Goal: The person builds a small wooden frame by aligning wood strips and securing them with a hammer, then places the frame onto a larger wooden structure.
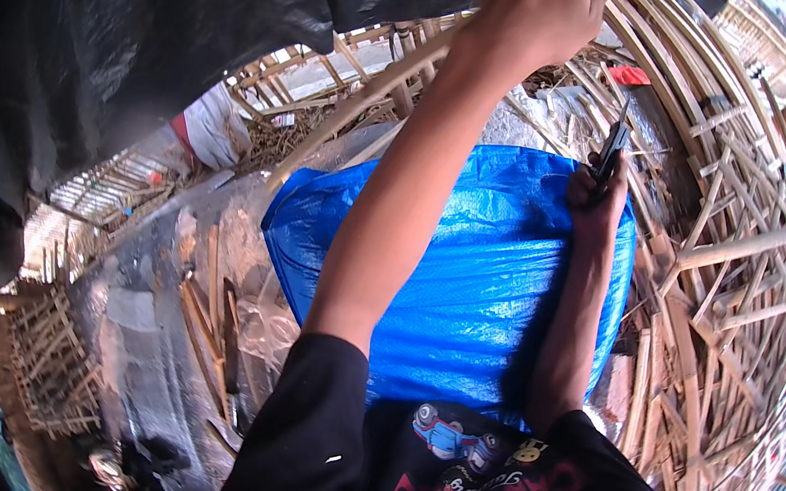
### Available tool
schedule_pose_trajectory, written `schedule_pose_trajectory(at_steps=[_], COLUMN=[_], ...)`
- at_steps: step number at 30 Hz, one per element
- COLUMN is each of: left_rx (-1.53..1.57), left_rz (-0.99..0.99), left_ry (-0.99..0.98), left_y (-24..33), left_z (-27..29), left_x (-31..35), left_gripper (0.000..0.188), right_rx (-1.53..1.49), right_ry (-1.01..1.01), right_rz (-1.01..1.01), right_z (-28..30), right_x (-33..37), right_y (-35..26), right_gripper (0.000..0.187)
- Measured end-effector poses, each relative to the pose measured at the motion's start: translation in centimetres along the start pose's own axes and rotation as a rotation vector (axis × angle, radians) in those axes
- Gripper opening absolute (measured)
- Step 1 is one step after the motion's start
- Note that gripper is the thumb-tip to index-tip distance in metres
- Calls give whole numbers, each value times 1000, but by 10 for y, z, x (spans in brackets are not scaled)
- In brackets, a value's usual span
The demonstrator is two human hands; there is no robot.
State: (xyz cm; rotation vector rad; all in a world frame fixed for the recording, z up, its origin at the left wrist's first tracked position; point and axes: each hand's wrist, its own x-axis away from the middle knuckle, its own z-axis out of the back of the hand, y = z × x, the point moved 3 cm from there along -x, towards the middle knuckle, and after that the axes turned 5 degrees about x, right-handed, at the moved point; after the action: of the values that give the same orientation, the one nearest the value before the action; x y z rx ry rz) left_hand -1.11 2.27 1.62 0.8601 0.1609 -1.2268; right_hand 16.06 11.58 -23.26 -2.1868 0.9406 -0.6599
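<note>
Hand tool (611, 147), dark and slim with a pointed tip, is in the right hand (599, 187), at the right edge of a blue plastic sheet (424, 331). The right fingers are closed around its handle, and the tip points up and away from the person (its exact kind is hard to tell). A thin, pale piece sticks out sideways beside the hand; it is too small to name.

The left arm reaches across the blue sheet toward the upper right, so the left hand (556, 10) is farther out than the right one. Its fingers are curled close together next to the upper ends of some long bamboo strips (676, 59), just below a hanging black plastic sheet (234, 18). I cannot tell whether they are clamped on a strip.

Beyond the blue sheet, a long bamboo stick (347, 122) slants up and passes behind the left forearm. On the right is a tangled heap of bamboo pieces (755, 277), and a small red item (629, 75) lies near the strips. To the left, several wooden sticks (206, 330) lie on a grey, dusty surface (140, 319), with a bamboo lattice (56, 359) farther out.
</note>
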Motion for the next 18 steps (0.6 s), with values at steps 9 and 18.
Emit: schedule_pose_trajectory(at_steps=[9,18], left_rx=[305,225], left_rz=[413,686], left_ry=[-179,-507], left_y=[-193,-292], left_z=[-163,-145], left_x=[6,8], left_gripper=[64,65], right_rx=[79,116], right_ry=[56,112], right_rz=[-129,-130], right_z=[11,5], right_x=[-19,-13], right_y=[35,37], right_gripper=[55,51])
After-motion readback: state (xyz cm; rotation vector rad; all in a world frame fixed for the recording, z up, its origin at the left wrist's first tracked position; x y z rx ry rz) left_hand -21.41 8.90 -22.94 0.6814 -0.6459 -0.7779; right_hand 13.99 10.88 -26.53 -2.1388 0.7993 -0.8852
